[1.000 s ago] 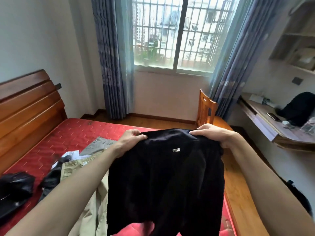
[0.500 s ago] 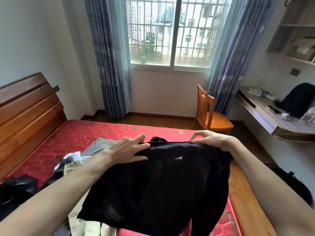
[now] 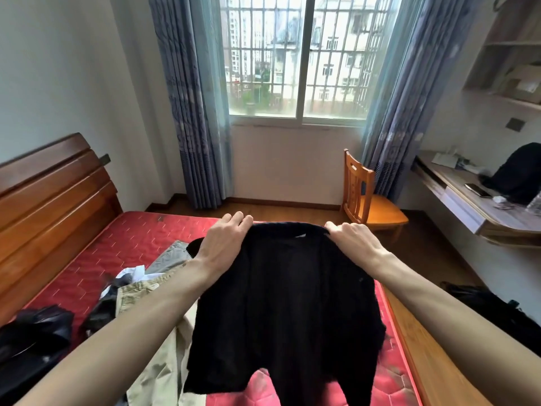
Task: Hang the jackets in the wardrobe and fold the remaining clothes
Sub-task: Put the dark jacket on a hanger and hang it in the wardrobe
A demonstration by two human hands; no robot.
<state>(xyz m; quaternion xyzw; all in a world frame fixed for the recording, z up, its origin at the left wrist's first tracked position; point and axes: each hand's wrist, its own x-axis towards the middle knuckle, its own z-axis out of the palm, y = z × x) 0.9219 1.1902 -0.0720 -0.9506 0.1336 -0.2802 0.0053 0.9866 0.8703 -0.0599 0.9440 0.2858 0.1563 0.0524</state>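
Fingers of my left hand curl over the top edge of the black sweater near one end, and those of my right hand pinch the same edge at the other; both grips are closed on the cloth. Half a second ago my left fingers lay spread and flatter across it; now they hook round the edge. The sweater has swung from lying out nearly level to hanging down from my hands above the red mattress. Beside it on the bed lie beige trousers and a black jacket.
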